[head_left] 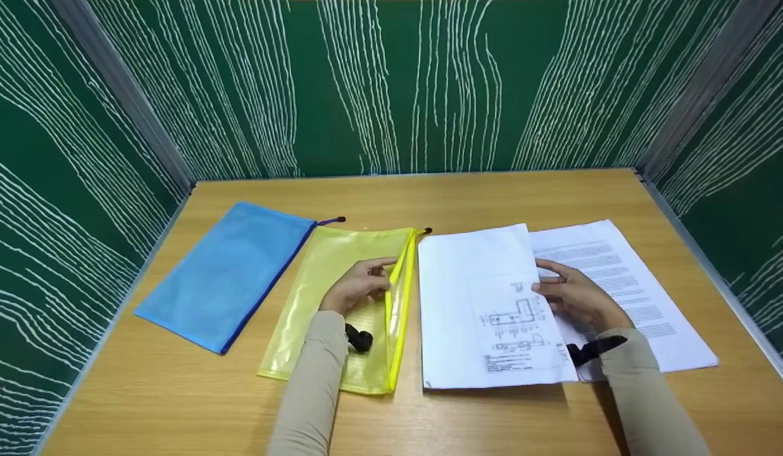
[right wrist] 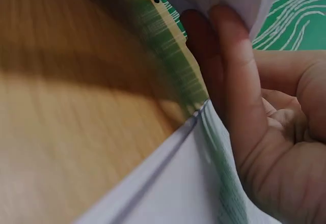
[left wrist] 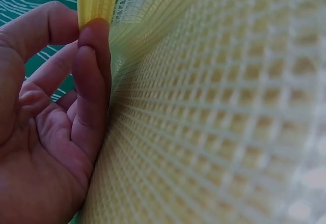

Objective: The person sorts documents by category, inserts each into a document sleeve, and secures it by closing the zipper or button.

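A yellow mesh zipper pouch [head_left: 328, 285] lies in the middle of the table, its zipped side parted along the right edge. My left hand [head_left: 361, 283] pinches the upper lip of that opening; the left wrist view shows the yellow zipper edge [left wrist: 97, 2] between thumb and fingers. To the right, my right hand [head_left: 578, 294] holds a stack of paper sheets [head_left: 467, 272] by its right edge, thumb on top and fingers beneath. The top sheet carries a printed line drawing. In the right wrist view the fingers [right wrist: 237, 66] press against the raised paper's underside.
A blue zipper pouch [head_left: 226, 272] with a dark pull tab lies at the left. Another stack of printed pages [head_left: 644, 304] lies at the right, partly under the held sheets. Green panels [head_left: 404, 88] with white wavy lines stand round the wooden table [head_left: 492, 418].
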A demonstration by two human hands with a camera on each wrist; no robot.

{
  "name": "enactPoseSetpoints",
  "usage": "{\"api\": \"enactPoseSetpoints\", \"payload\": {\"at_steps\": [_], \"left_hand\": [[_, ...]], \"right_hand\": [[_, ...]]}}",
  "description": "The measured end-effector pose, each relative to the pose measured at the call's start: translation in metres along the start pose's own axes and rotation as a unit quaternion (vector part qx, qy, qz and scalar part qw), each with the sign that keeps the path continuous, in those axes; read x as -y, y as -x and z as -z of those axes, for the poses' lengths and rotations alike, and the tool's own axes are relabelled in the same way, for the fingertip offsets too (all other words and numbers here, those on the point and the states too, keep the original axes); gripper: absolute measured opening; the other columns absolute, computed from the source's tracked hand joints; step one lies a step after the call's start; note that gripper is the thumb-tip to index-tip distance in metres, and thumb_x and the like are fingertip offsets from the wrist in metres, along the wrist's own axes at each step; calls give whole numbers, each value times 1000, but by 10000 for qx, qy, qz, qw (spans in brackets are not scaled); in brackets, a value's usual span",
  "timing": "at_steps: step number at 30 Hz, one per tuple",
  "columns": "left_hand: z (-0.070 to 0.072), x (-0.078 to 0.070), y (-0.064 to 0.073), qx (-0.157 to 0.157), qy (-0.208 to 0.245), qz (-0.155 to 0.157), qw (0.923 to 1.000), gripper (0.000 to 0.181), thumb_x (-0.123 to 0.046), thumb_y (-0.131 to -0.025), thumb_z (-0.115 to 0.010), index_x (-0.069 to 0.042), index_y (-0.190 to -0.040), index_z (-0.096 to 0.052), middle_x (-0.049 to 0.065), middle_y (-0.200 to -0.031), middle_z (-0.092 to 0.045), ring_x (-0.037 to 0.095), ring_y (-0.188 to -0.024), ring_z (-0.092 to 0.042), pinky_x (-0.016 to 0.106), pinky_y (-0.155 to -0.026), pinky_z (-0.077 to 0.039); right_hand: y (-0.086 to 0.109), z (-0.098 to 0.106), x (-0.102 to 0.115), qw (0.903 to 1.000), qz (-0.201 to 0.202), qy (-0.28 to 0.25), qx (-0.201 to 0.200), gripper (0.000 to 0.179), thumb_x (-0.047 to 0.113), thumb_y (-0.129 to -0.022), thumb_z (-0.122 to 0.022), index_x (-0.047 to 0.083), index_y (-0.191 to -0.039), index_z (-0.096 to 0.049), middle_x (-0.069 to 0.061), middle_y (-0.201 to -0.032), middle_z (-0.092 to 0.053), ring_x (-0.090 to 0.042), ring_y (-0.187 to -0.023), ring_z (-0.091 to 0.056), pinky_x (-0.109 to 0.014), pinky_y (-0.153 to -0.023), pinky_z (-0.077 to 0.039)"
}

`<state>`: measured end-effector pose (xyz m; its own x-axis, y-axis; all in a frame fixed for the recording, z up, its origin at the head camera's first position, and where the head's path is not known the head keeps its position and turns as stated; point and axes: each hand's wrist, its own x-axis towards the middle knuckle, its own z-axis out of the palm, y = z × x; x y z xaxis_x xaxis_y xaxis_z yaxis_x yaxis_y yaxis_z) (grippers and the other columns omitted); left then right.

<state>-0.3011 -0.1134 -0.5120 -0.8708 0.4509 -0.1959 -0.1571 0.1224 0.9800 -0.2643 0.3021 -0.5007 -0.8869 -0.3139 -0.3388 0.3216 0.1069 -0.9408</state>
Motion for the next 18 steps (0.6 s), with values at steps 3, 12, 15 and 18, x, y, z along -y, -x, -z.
{"api": "enactPoseSetpoints", "payload": {"at_steps": [3,12,15,18], "left_hand": [[-2,-1,-2,-109,-113,-30,9999,61,2,-75,-59,-19,-132,-48,2,-76,-48,13,-57,-40,25,-51,-39],[-6,2,-12,-73,-176,-153,9997,60,0,-78,-57,-19,-134,-46,1,-71,-48,13,-53,-36,25,-48,-35],[-7,1,-14,-94,-74,-203,9997,59,1,-78,-58,-20,-133,-46,1,-70,-48,13,-53,-35,26,-48,-35],[-8,1,-15,-114,10,-244,9996,60,1,-78,-58,-21,-133,-47,1,-71,-48,13,-53,-36,26,-48,-35]], "right_hand": [[0,2,-1,9998,-27,-148,-101,77,14,-83,-65,16,-145,-19,-6,-109,-62,-22,-88,-64,-29,-67,-54],[-5,-2,-1,9962,184,-853,4,72,7,-86,-60,10,-144,-18,-6,-104,-66,-22,-90,-64,-33,-71,-54],[-7,-2,1,9947,260,-999,27,70,5,-86,-58,8,-143,-17,-6,-102,-66,-22,-88,-65,-33,-69,-54],[-7,-2,3,9929,326,-1145,17,71,3,-87,-57,7,-144,-15,-5,-101,-67,-21,-86,-65,-31,-68,-54]]}}
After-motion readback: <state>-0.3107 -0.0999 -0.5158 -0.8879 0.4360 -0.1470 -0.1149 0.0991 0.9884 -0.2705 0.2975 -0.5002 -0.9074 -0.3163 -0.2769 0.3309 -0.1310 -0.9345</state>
